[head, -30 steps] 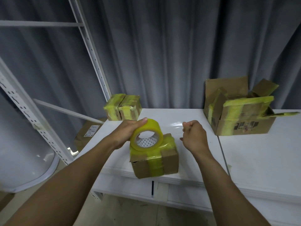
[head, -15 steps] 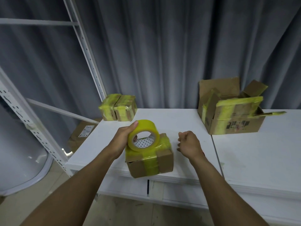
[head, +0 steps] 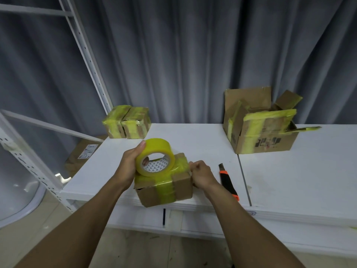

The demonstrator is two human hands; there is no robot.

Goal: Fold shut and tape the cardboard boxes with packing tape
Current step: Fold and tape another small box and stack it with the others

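So left hand (head: pixel 127 165) grips the tape roll (head: pixel 155 157), resting on the small box (head: pixel 164 188). Right hand (head: pixel 201 174) is curled at its right edge, can't tell what it holds.

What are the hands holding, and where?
Left hand grips the tape roll: thumb on its outer face, fingers through the core. Right hand curls at the top right edge of the small box; whether it pinches tape there cannot be told.

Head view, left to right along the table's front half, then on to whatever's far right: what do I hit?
left hand → tape roll → right hand → utility knife → open cardboard box, further back.
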